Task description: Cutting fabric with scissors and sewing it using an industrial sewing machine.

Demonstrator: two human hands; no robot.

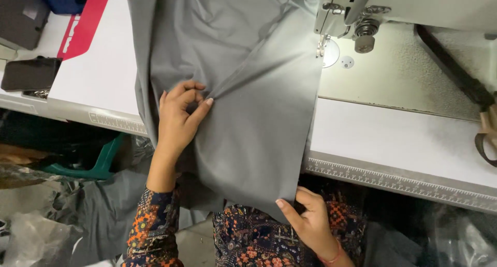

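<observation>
Patterned orange-and-navy sleeves frame the view from below. Her right hand (310,220) pinches the lower corner of a smooth grey fabric panel (259,117) hanging off the white sewing table (393,137). On the table, the left hand (178,117) pinches a fold in the cloth between thumb and fingers. A white sewing machine (362,13) stands just beside the fabric's right edge.

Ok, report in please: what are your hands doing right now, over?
Left hand pinching a fold of the grey fabric. Right hand gripping its lower corner. Sewing machine beside the fabric's edge, nothing blocking.
</observation>
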